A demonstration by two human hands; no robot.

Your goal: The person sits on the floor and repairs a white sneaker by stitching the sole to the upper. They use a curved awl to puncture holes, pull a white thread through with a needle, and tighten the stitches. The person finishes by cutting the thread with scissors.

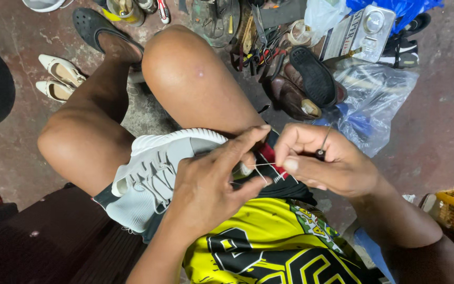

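Mid-stitch, by the look of it: grey sneaker (156, 173) on the lap at centre-left, pinned under the left hand (211, 184), fingers closed over its toe. Right hand (327, 163) pinching white thread (261, 171), awl (322, 144) tucked in the fist. Seam length left: cannot tell. Upper right: silvery box (363, 29), clear bag (377, 100), blue bag (400, 8).

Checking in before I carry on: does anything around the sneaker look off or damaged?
Nothing damaged shows on the grey sneaker. The only oddity: a dark shoe lies sole-up on the brown shoes in the floor clutter.
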